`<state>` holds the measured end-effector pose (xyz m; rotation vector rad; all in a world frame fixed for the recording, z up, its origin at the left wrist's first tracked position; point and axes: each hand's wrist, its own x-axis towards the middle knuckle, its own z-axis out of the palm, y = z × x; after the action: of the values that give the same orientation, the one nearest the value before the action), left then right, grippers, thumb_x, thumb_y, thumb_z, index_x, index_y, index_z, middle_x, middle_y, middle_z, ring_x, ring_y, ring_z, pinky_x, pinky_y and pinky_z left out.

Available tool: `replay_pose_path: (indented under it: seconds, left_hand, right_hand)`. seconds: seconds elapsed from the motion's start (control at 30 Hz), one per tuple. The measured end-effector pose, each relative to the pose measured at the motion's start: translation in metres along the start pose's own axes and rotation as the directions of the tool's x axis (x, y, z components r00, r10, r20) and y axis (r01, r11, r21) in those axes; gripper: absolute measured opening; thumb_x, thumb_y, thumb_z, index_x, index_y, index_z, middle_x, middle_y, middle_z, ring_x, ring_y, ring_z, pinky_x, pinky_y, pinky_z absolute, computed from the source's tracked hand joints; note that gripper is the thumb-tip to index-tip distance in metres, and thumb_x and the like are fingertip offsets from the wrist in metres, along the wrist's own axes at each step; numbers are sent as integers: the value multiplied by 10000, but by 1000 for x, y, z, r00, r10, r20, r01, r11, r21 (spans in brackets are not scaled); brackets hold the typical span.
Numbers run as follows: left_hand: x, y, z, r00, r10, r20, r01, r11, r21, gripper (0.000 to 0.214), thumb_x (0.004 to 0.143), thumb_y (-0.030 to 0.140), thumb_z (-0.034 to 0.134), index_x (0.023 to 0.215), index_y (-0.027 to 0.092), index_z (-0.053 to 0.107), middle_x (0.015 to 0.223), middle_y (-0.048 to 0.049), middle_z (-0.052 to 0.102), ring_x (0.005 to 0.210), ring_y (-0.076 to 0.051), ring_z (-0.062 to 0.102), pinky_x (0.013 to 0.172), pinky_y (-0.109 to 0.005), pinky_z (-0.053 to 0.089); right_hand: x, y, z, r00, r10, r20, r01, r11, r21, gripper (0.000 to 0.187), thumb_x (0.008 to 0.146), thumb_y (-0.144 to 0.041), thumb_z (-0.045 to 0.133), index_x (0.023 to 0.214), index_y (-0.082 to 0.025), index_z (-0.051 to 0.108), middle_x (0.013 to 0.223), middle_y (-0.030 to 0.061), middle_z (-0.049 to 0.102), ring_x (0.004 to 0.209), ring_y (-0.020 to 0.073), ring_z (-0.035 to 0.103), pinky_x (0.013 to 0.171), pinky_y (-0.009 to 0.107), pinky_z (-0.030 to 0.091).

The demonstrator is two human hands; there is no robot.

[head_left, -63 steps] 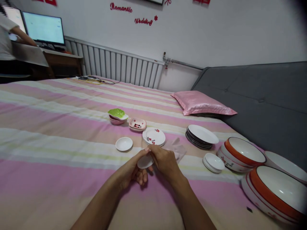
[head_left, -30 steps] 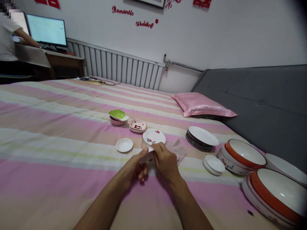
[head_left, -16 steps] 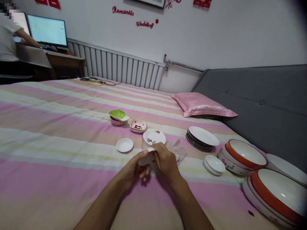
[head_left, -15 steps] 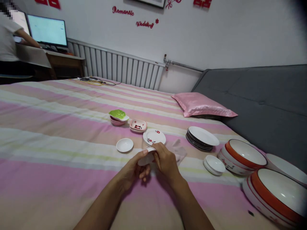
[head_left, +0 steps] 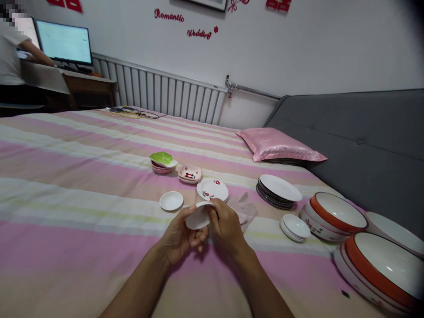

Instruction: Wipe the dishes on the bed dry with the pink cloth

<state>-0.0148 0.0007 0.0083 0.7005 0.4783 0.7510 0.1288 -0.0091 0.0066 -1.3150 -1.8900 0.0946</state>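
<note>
A small white dish is tilted up between my two hands, above the striped bedspread. My left hand grips its left edge, thumb at the rim and fingers curled beneath. Closed on the right edge is my right hand; part of the dish is hidden behind its fingers. Just beyond lie white plates with red flowers, partly covered by the right hand. A pale cloth lies beside that hand. Another small white dish rests flat to the left.
Pink square dishes and a green leaf-shaped dish on pink bowls stand farther back. At right are stacked plates, small white dishes and large orange-rimmed bowls. A person sits at a desk, far left.
The dish in my hands has turned so that more of its face shows, and it has shifted slightly left. Both hands still hold it.
</note>
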Motion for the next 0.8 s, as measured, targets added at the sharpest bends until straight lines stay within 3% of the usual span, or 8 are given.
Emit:
replay_pose_path:
  seconds: [0.17,0.3,0.4,0.5,0.8]
  left_hand:
    - [1,4,-1,992,-101,-71,107,991,84,577,760,667,430,785,112,585,591,-79,633,351,-99,495,423,-252,469]
    - [3,4,-2,978,-76,-195,110,980,167,575,721,686,477,825,131,583,622,-45,631,352,-102,486,407,-264,452]
    - [4,0,-2,957,6,-290,71,965,254,543,715,659,518,833,134,590,591,-25,612,354,-103,454,414,-281,447]
    - [6,-4,-1,956,41,-290,47,956,290,528,723,646,518,835,136,596,553,-20,596,381,-128,478,419,-284,432]
    - [6,-7,6,945,-18,-326,125,943,310,580,710,690,474,540,143,566,406,-19,504,373,-133,474,422,-261,370]
  right_hand:
    - [0,1,-4,998,-20,-58,7,974,-228,230,916,-217,355,928,-184,582,830,40,618,699,154,576,574,231,346]
    - [0,0,-6,996,-32,-80,-2,921,-390,211,918,-228,388,934,-200,597,826,28,621,631,141,561,527,239,276]
    - [1,-1,-6,998,-41,-37,22,906,-423,172,905,-214,426,927,-210,597,832,17,623,618,132,558,512,242,242]
    - [0,-2,-5,999,-44,3,41,900,-434,148,890,-191,449,927,-213,591,850,13,624,620,127,557,504,243,219]
    - [0,-6,-5,995,-30,99,68,908,-413,148,910,-229,417,879,-210,560,837,7,611,630,127,564,499,238,211]
